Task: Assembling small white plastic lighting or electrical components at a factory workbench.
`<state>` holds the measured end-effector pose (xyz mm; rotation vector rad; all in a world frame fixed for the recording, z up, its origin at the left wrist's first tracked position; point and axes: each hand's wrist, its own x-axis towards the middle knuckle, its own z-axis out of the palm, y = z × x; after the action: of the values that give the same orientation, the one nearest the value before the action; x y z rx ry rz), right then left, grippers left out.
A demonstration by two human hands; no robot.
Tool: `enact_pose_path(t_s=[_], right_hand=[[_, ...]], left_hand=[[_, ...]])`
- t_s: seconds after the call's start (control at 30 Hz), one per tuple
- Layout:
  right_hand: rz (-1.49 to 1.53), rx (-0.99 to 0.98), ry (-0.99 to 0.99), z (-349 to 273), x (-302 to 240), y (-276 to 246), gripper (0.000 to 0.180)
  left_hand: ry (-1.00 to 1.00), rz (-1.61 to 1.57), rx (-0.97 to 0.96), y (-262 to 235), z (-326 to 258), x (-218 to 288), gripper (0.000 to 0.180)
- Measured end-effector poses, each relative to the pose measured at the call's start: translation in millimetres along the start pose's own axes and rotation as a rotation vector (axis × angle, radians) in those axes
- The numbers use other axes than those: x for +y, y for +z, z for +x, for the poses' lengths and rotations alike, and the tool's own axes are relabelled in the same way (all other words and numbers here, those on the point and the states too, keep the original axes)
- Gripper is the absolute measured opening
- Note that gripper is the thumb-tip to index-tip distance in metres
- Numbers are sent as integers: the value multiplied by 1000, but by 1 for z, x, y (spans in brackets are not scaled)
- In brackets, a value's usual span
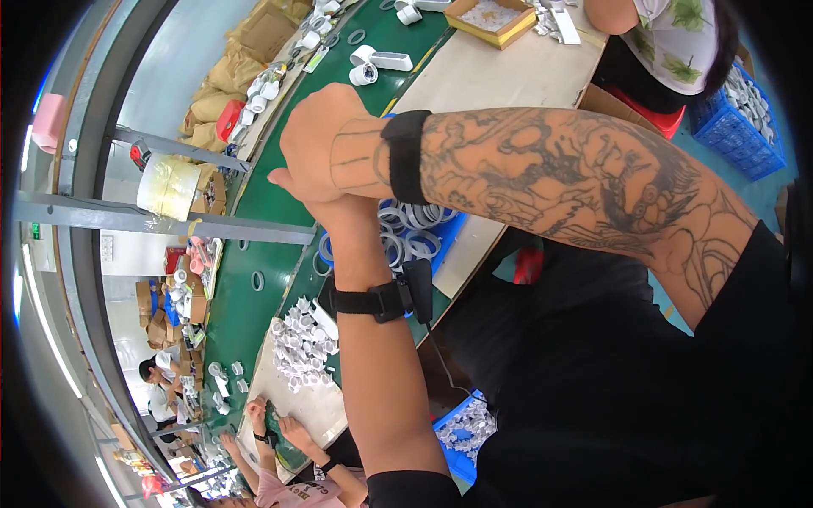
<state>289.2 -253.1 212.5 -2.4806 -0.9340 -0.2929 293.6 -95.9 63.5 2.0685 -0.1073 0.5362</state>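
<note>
My right hand [326, 127] is closed above the green belt, its back towards me and its fingers curled out of sight. Any thing inside it is hidden. Under the right wrist, my left hand [328, 208] shows only in part, with a thumb sticking out to the side; its other fingers are covered. The two hands cross and appear to touch. Just behind the wrists, grey rings [421, 244] fill a blue tray [451, 233]. Beyond the right hand, a white fitting with a flat arm [385, 61] lies on the green belt [279, 203].
A heap of small white parts [301, 347] lies on a board near a co-worker's hands [296, 433]. A yellow-edged box [491, 24] stands on the pale bench [500, 76]. Blue crates [741, 127] are on the floor at right. A grey metal bar [169, 216] crosses over the belt.
</note>
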Motion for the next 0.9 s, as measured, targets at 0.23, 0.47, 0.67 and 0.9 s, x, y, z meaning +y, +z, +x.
enact_pose_path(t_s=[0.23,0.47,0.67,0.9], right_hand=[[36,-63,-40,-1,0,-1,62],[116,9,-10,-6,10,17,57],[124,-101,-18,4,16,23,56],[80,-233,-146,-2,19,29,63]], left_hand=[[-28,-278,-154,-25,28,-55,39],[-165,-734,-9,0,9,-32,46],[-324,-1094,161,15,-17,27,49],[-110,364,111,9,-49,67,52]])
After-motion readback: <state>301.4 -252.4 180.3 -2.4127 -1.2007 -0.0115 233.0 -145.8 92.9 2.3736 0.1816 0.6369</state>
